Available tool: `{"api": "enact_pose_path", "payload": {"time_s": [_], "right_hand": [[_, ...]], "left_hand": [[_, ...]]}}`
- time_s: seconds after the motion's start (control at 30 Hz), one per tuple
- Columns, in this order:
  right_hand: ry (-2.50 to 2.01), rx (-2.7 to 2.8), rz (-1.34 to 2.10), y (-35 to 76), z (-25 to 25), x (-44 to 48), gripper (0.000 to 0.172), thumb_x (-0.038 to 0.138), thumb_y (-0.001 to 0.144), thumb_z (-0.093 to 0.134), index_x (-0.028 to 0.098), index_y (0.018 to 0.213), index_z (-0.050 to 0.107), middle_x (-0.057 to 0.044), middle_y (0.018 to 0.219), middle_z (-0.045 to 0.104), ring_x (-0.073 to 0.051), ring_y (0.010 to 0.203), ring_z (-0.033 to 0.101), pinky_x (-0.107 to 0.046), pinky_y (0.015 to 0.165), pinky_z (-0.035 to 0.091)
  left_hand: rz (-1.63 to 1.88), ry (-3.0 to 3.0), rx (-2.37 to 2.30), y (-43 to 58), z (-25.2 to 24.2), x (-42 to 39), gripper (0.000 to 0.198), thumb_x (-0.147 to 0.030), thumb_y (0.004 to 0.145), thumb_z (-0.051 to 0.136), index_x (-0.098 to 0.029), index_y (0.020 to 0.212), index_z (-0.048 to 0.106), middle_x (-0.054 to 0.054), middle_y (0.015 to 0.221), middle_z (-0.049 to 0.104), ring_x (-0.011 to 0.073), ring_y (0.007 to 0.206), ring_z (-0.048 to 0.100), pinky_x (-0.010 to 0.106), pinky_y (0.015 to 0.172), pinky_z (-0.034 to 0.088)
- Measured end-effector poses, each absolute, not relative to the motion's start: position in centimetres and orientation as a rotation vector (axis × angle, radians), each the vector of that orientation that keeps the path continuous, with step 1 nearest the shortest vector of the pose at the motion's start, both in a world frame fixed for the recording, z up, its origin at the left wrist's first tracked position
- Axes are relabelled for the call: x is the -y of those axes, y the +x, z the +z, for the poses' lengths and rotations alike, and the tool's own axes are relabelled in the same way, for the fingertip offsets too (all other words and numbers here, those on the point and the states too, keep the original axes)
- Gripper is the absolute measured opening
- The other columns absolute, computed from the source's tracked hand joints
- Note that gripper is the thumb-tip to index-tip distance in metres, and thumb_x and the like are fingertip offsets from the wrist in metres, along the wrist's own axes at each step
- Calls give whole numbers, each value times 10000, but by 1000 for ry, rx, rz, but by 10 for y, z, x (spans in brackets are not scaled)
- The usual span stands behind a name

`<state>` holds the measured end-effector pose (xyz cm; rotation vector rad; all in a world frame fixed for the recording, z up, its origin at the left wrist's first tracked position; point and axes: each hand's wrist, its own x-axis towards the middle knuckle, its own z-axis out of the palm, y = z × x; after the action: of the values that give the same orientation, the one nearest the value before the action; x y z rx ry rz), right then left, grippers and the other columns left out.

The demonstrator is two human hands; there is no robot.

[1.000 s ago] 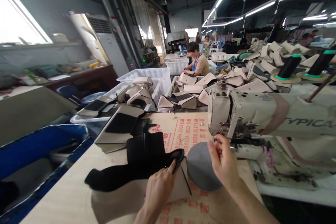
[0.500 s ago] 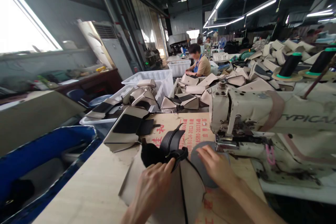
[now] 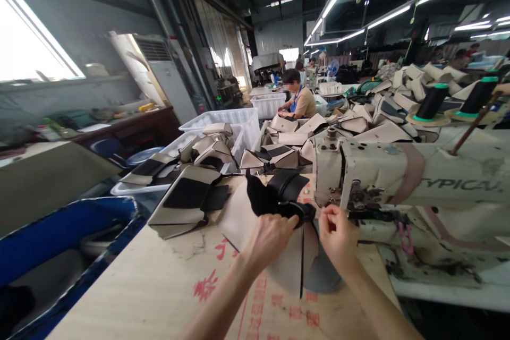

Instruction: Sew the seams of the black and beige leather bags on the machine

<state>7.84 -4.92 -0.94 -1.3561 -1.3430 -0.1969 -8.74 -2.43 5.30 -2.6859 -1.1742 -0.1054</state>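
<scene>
My left hand (image 3: 274,235) is closed on the black edge of a beige-and-black sewn cover (image 3: 289,257), whose beige panels with dark seams spread over the tabletop below. The cover's black part stands up just left of the sewing machine head (image 3: 329,170). Beside the needle area, my right hand (image 3: 338,236) has its fingers curled together in a pinch; whatever may be between them is too small to make out. A grey rounded piece (image 3: 324,273) lies beneath the right hand, partly covered by the cover.
Another beige-and-black cover (image 3: 185,196) lies on the table (image 3: 131,287) at left. A blue-lined bin (image 3: 115,218) stands by the left edge. White crates (image 3: 249,122) and piled covers (image 3: 287,138) are beyond. A seated co-worker (image 3: 305,101) is farther back. Black thread cones (image 3: 432,102) stand behind the machine.
My left hand has carried the cover right and away from me, up to the machine head. My right hand has risen off the grey piece toward the needle area, its fingers curling in.
</scene>
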Motion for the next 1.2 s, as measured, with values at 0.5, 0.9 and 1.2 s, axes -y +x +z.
{"api": "enact_pose_path", "payload": {"time_s": [0.5, 0.9, 1.2], "right_hand": [[-1196, 1547, -214, 95, 14, 53, 127, 224, 868, 486, 152, 893, 588, -33, 752, 658, -102, 621, 609, -191, 602, 446], [-1270, 1872, 104, 97, -25, 115, 164, 223, 879, 451, 179, 959, 587, -29, 840, 640, -106, 690, 608, -194, 615, 449], [-996, 2350, 53, -2, 26, 105, 386, 284, 885, 411, 136, 1240, 442, -100, 1329, 421, -207, 1268, 296, -457, 1087, 161]], "left_hand": [[-397, -2471, 1210, -97, 106, 39, 241, -198, 883, 355, -176, 1023, 549, -2, 616, 576, 125, 582, 516, 239, 548, 315], [-176, -2796, 972, -134, -4, 83, 173, -153, 879, 423, -210, 994, 541, -6, 652, 583, 139, 601, 512, 264, 545, 283], [-737, -2878, 1138, -160, -23, 144, 476, -471, 894, 277, -186, 649, 569, 34, 570, 558, 141, 549, 502, 265, 537, 369]]}}
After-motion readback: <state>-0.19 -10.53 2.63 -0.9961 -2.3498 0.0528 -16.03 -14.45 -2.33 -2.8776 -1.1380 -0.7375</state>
